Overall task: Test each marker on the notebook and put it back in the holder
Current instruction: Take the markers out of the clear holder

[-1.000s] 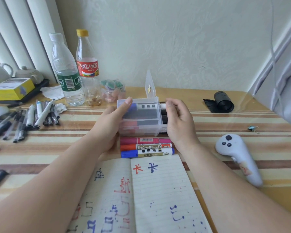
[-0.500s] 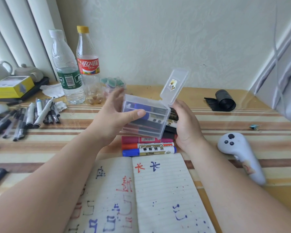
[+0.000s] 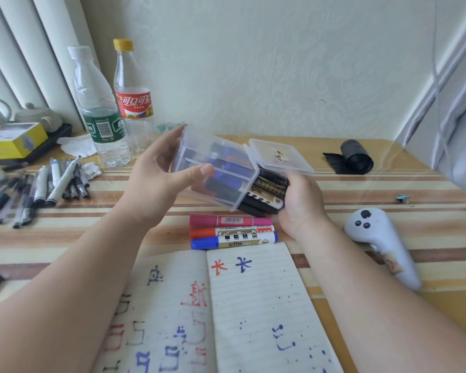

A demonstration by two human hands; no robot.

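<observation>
My left hand (image 3: 156,181) grips a clear plastic holder (image 3: 199,154) lifted off the table and tilted, its open mouth facing right and its lid (image 3: 280,157) hanging open. Several markers (image 3: 267,192) stick out of the mouth into my right hand (image 3: 299,208), whose fingers curl around their ends. A pink marker (image 3: 226,220), a red marker (image 3: 229,232) and a blue marker (image 3: 232,240) lie side by side on the table below. The open notebook (image 3: 253,305) with red and blue scribbles lies in front of me.
Two plastic bottles (image 3: 102,114) stand at the back left, several pens (image 3: 38,187) lie to the left, a yellow box (image 3: 11,141) beside them. A white controller (image 3: 379,246) lies right of the notebook, a black roll (image 3: 353,157) and a small clip (image 3: 404,199) farther right.
The holder rose off the table and tipped its mouth to the right; its lid swung down open. Markers slid out into my right hand.
</observation>
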